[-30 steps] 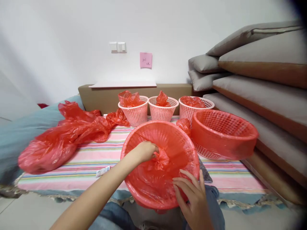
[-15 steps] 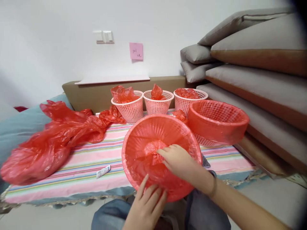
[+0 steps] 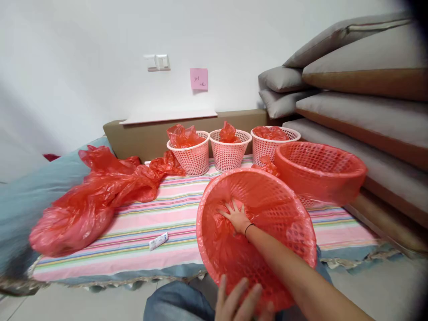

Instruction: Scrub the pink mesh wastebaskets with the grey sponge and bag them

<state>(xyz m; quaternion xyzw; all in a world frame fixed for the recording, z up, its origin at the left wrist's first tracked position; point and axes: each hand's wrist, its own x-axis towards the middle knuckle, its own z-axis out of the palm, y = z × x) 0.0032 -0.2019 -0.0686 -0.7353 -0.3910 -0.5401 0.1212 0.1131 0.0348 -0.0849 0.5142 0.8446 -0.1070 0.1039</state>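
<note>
- Over the person's lap, at the near edge of the striped cloth [image 3: 133, 223]: a large red basket [image 3: 274, 200], tipped so its mouth faces the camera.
- Right hand [image 3: 236, 217] reaches deep inside, fingers spread and palm flat on a thin red bag [image 3: 224, 254] that lines the basket's floor and wall.
- Left hand [image 3: 241, 299] meets the near rim from below, fingers stretched out against the mesh, not curled. Thumb hidden, so whether it hooks the rim cannot be told.
- Handling, as a judgement: the basket looks light, made of stiff open-mesh plastic with a little spring. The thick rim is the sound place to grip, since the wall would flex.
- The bag film looks soft and slick, quick to crumple and apt to tear on a snag. A flat palm should shift it better than a pinch.
- Around: a second red basket [image 3: 321, 176] close on the right; three small pink baskets [image 3: 230, 149] at the back, each with a red bag; a heap of red bags [image 3: 90, 196] on the left; grey cushions [image 3: 351, 76] stacked beyond.
</note>
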